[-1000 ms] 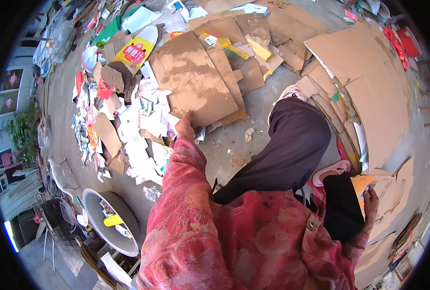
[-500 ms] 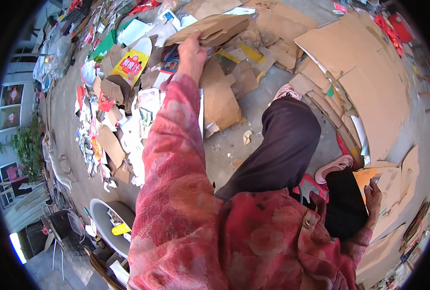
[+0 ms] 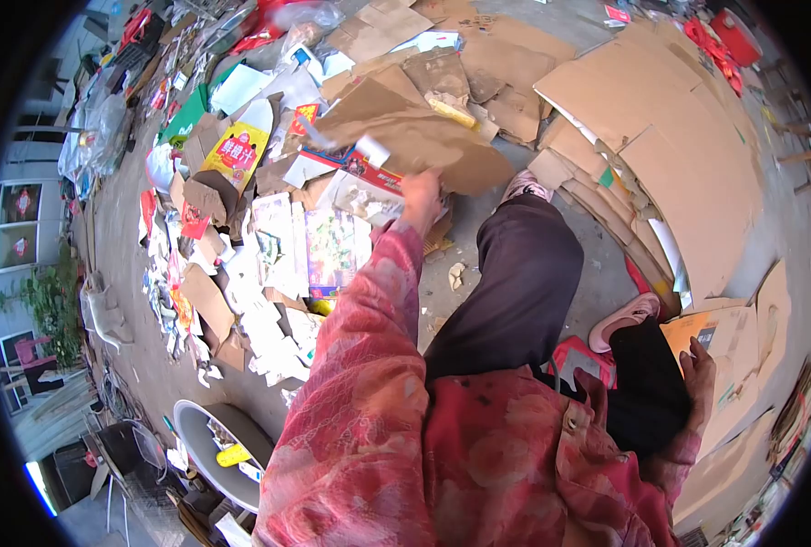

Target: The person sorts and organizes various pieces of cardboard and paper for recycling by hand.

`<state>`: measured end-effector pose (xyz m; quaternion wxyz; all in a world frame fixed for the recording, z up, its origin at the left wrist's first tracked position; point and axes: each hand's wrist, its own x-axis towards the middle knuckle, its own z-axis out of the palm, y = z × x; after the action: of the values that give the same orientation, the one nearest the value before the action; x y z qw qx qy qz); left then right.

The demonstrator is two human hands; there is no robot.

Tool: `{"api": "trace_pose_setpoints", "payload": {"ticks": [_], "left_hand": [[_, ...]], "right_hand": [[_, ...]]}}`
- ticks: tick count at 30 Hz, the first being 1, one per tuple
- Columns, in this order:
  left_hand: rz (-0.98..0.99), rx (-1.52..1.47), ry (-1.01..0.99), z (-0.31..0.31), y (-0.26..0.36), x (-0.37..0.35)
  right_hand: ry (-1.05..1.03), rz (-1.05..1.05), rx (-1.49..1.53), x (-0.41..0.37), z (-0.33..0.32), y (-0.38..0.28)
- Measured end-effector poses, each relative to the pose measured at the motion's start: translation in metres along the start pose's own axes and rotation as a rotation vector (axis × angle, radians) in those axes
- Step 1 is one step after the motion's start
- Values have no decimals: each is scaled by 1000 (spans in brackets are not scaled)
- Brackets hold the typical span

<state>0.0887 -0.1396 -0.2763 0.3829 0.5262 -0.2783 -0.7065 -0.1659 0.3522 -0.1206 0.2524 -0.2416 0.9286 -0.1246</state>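
- grey floor (image 3: pixel 597 264), littered
- flattened cardboard (image 3: pixel 697 155), stacked right
- white paper scraps (image 3: pixel 259 346), heaped left
- crumpled scrap (image 3: pixel 456 275), centre
- grey tub (image 3: pixel 196 433), lower left

The brown cardboard sheet (image 3: pixel 451 150) is bent, with darker blotches; it extends over the far part of the scrap pile (image 3: pixel 287 251).

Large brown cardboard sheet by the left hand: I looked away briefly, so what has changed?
The sheet has moved away and rightward, uncovering colourful printed paper. The left hand moved with it; whether it still grips is unclear. The right hand and round grey tub stayed put.
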Motion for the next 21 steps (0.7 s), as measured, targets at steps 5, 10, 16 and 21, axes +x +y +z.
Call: {"api": "trace_pose_setpoints", "payload": {"ticks": [5, 10, 16, 21], "left_hand": [[-242, -206, 257, -68, -19, 12], [-195, 17, 305, -96, -29, 1], [328, 495, 421, -129, -55, -8], [424, 329, 387, -138, -46, -45]], "right_hand": [[26, 0, -15, -3, 2, 4], [56, -4, -12, -4, 3, 1], [75, -52, -10, -3, 5, 0], [60, -67, -100, 0, 8, 9]]}}
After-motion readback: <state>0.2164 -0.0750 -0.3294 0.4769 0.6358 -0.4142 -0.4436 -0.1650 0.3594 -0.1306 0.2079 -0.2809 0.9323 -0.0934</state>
